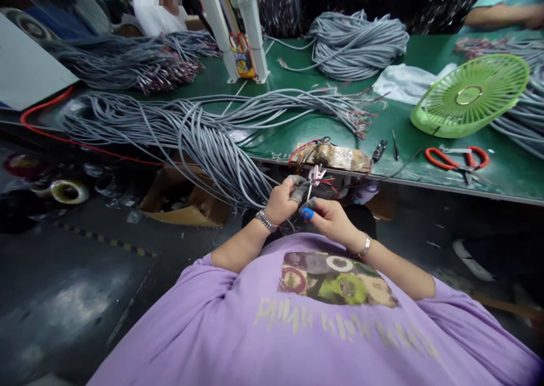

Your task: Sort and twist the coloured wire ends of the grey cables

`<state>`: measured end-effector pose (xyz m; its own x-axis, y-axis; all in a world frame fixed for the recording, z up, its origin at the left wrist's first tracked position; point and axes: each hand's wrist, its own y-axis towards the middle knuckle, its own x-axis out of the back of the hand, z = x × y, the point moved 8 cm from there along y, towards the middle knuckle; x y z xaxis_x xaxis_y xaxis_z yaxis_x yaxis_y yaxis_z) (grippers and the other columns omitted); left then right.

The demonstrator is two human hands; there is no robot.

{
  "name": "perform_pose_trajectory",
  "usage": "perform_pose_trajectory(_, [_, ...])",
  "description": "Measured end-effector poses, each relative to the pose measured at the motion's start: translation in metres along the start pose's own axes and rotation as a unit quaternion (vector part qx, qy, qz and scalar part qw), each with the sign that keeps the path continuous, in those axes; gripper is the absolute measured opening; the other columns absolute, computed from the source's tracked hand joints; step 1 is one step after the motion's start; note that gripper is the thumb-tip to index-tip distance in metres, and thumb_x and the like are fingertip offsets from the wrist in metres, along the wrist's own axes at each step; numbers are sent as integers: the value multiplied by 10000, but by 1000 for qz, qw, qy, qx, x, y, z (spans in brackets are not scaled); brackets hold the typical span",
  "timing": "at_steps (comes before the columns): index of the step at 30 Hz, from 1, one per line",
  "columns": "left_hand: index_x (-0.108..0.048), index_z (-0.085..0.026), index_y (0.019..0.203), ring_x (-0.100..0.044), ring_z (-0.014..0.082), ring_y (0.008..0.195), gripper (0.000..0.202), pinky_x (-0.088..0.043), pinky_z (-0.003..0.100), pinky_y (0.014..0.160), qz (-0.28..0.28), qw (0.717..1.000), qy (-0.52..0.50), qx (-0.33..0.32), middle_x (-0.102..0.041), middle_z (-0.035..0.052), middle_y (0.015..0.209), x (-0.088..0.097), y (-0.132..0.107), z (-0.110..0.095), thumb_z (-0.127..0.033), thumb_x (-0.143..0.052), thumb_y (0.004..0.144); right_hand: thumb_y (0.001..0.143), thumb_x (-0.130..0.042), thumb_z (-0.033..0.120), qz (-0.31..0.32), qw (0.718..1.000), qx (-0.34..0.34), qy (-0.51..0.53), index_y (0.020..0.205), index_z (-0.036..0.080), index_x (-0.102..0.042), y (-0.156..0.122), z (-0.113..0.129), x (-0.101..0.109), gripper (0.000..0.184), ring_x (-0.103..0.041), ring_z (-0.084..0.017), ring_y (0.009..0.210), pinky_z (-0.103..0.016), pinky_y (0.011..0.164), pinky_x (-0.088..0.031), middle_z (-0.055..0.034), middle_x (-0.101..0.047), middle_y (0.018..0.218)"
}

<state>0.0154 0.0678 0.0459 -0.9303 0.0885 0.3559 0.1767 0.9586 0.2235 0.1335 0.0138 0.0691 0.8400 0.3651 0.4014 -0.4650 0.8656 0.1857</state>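
Note:
My left hand [284, 199] is closed around the end of a grey cable, close to the table's front edge. Beside it, my right hand [326, 217] pinches a thin white wire [309, 191] near the cable end; a blue covering wraps one fingertip. Red, green and other thin wires [326, 179] fan out just beyond my fingers. A large bundle of grey cables [221, 148] drapes over the table edge down to my left hand. Ahead of my hands lies a taped board [340, 157] with wires on it.
Red-handled scissors [457, 158], a thin dark tool [395, 147] and a green fan [470, 94] are on the green table [505, 185] at right. A coiled grey cable bundle [359, 43] lies behind. White posts [257, 40] rise mid-table. A cardboard box [187, 207] stands below left. Other people sit opposite.

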Motion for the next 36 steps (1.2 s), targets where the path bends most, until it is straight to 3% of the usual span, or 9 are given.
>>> perform_pose_trajectory(3, [-592,-165,1038,-570,66,510,283,-416,175,484,-45,995,-82,45,-663,-17,720,9,3,8,-355,-644,834,913,-536,321,120,983,98,-96,738,185,-632,-5,20,-22,242,-527,-128,627,-250,626,-412,-23,-639,697])
perform_pose_trajectory(5, [-585,-162,980,-520,43,451,363,-344,163,414,-49,986,-150,62,-644,-20,703,15,3,11,-483,-649,825,915,-535,312,156,973,126,-117,765,187,-653,-6,25,-24,228,-541,-125,618,-246,621,-412,-28,-658,707])
perform_pose_trajectory(7, [-573,-160,909,-486,34,422,439,-302,161,385,-18,974,-216,71,-617,-27,663,17,0,11,-574,-661,795,922,-536,351,107,981,115,-112,768,183,-665,-1,24,-8,262,-545,-122,589,-244,595,-410,-31,-661,684])
perform_pose_trajectory(10, [-557,-166,869,-403,26,363,490,-251,172,352,33,948,-303,90,-550,-52,579,20,-9,12,-627,-681,761,928,-538,423,-50,990,93,-92,764,184,-674,6,25,31,320,-542,-134,567,-260,574,-416,-35,-646,649])
perform_pose_trajectory(13, [-563,-163,863,-315,18,319,508,-209,178,334,64,928,-354,97,-480,-77,508,23,-19,13,-633,-707,735,901,-580,480,-168,975,103,-99,954,198,-695,11,35,57,309,-586,-175,667,-302,653,-468,-65,-680,804])
perform_pose_trajectory(18, [-554,-157,819,-335,21,313,478,-213,170,317,96,922,-363,98,-479,-78,487,16,-29,13,-597,-723,739,760,-684,628,-107,971,140,-162,1239,181,-594,38,54,36,661,-614,-277,917,-390,818,-491,-141,-661,1051])
perform_pose_trajectory(25, [-561,-153,861,-332,24,305,532,-204,164,295,110,920,-356,122,-492,-84,482,13,-34,17,-626,-743,699,899,-578,433,-48,985,89,-143,863,178,-648,52,39,9,267,-539,-169,672,-293,647,-423,-59,-644,761])
perform_pose_trajectory(31, [-602,-119,824,-315,20,288,513,-200,157,302,144,892,-414,107,-465,-76,457,7,-33,14,-601,-743,718,878,-593,454,-9,998,45,38,716,163,-593,45,18,25,333,-417,-103,561,-248,552,-351,14,-516,599])
perform_pose_trajectory(36, [-618,-117,813,-328,26,288,487,-223,158,321,145,872,-455,104,-463,-72,450,-2,-31,12,-563,-776,699,821,-649,476,-73,993,-54,72,664,170,-543,35,-12,51,360,-365,-85,506,-237,489,-292,38,-455,542])
